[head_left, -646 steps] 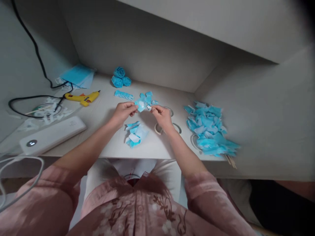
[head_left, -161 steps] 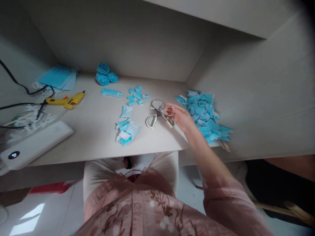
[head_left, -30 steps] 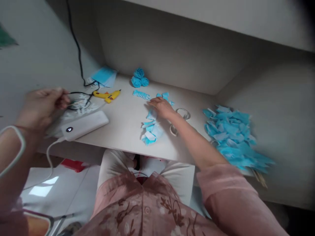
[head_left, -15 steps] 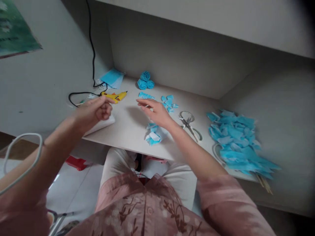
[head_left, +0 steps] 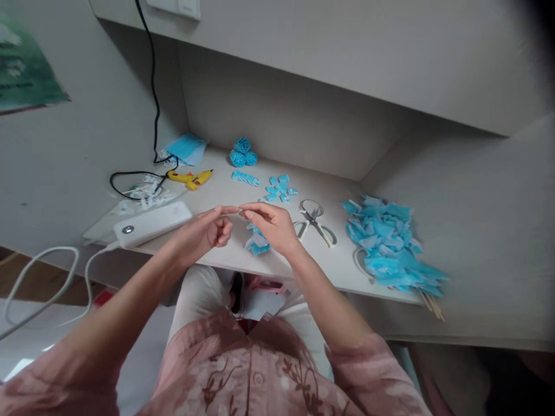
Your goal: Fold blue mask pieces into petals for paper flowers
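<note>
Blue scraps [head_left: 255, 247] beside right hand [head_left: 271, 225]

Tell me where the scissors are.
In the head view the scissors lie on the desk, right of the right hand and left of the big pile of blue pieces.

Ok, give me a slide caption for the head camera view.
Left hand and right hand pinch a thin pale sliver over the desk, beside scissors and blue scraps.

One head-worn camera looks forward and steeply down from close above the person's lap [head_left: 199, 294] onto the worktop [head_left: 217, 196]. The left hand [head_left: 212, 229] and right hand [head_left: 272, 226] sit mid-frame, the back wall [head_left: 277, 121] far.
</note>
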Demonstrator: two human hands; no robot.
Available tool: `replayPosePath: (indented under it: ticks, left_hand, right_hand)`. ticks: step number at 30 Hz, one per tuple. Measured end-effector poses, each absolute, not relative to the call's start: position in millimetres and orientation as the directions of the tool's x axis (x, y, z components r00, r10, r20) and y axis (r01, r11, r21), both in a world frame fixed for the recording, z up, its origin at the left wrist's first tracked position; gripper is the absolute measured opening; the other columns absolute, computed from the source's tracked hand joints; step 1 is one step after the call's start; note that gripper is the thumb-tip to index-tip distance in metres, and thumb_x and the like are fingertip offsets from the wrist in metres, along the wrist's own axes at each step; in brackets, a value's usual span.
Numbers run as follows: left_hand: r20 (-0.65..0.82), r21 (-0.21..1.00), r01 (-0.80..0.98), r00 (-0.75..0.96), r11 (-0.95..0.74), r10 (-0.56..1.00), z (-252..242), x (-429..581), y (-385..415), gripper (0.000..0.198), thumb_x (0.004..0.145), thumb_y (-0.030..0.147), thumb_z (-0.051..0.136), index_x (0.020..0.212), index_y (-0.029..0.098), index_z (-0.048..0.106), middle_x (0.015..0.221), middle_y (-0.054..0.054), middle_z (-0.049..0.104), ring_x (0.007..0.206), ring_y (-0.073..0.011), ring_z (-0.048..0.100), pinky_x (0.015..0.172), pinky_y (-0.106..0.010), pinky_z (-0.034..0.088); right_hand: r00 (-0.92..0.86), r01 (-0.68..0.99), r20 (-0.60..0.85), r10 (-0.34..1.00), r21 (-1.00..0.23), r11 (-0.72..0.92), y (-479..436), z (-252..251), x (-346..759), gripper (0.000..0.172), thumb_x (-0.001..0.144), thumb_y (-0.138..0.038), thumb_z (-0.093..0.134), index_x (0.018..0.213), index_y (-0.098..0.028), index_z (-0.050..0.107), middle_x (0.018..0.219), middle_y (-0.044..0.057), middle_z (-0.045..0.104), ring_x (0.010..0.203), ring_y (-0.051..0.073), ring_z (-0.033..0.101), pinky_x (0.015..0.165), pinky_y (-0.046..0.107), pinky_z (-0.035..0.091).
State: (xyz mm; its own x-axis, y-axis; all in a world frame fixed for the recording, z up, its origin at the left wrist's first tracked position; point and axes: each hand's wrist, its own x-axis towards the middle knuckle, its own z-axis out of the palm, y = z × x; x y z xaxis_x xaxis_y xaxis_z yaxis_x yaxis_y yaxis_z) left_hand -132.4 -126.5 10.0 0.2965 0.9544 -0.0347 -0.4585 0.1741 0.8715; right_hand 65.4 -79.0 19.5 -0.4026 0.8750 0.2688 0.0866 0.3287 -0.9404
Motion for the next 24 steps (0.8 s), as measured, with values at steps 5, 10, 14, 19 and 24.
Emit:
replayPosePath:
  ticks: [5,10,14,19,24]
  left_hand:
    - [-0.024,0.851,-0.488,0.331,0.193,0.943,7.4,-122.3,-130.8,0.043,0.081,0.054,0.080,0.104,0.018,0.076,0.063,0.001,0.057,0.050,-0.0100,0.049,0.050,-0.022,0.038]
    - [-0.018,0.846,-0.496,0.338,0.195,0.941,7.7,-117.1,-134.7,0.040,0.087,0.050,0.074,0.108,0.016,0.074,0.063,0.001,0.057,0.050,-0.0098,0.049,0.050,-0.022,0.038]
    - [-0.021,0.850,-0.504,0.251,0.150,0.968,8.0,-116.7,-136.2,0.038,0.089,0.044,0.071,0.115,0.017,0.070,0.062,0.002,0.056,0.049,-0.0102,0.046,0.050,-0.023,0.035]
    - [0.069,0.966,-0.247,-0.006,-0.069,0.998,2.8,-110.9,-133.9,0.031,0.080,0.038,0.077,0.101,0.015,0.075,0.060,0.003,0.056,0.053,-0.0091,0.044,0.052,-0.023,0.032]
    - [0.302,0.950,0.122,-0.116,-0.289,0.946,-0.5,-101.0,-132.0,0.026,0.077,0.037,0.076,0.092,0.016,0.077,0.073,-0.002,0.069,0.064,-0.0117,0.056,0.061,-0.025,0.041]
  right_hand:
    - [-0.321,0.193,0.420,0.849,-0.849,0.493,-91.3,24.3,70.1,0.012,0.087,-0.032,0.071,0.091,-0.024,0.079,0.093,0.000,0.081,0.086,0.015,0.073,0.085,0.029,0.056]
    - [-0.290,0.369,0.604,0.743,-0.645,0.669,-98.6,16.7,72.3,0.015,0.095,-0.030,0.063,0.090,-0.022,0.074,0.091,0.002,0.079,0.086,0.016,0.070,0.086,0.029,0.053]
    - [-0.285,0.409,0.592,0.754,-0.636,0.654,-104.6,11.3,74.4,0.018,0.097,-0.033,0.058,0.092,-0.022,0.071,0.091,0.004,0.077,0.087,0.017,0.069,0.087,0.031,0.052]
    - [-0.214,0.227,0.409,0.887,-0.862,0.453,-107.9,11.4,75.3,0.017,0.092,-0.037,0.063,0.091,-0.022,0.070,0.088,0.001,0.076,0.084,0.014,0.070,0.084,0.028,0.054]
    - [-0.235,0.130,0.346,0.908,-0.915,0.382,-104.0,9.6,72.7,0.019,0.091,-0.039,0.065,0.092,-0.022,0.073,0.089,0.001,0.078,0.086,0.014,0.072,0.085,0.028,0.055]
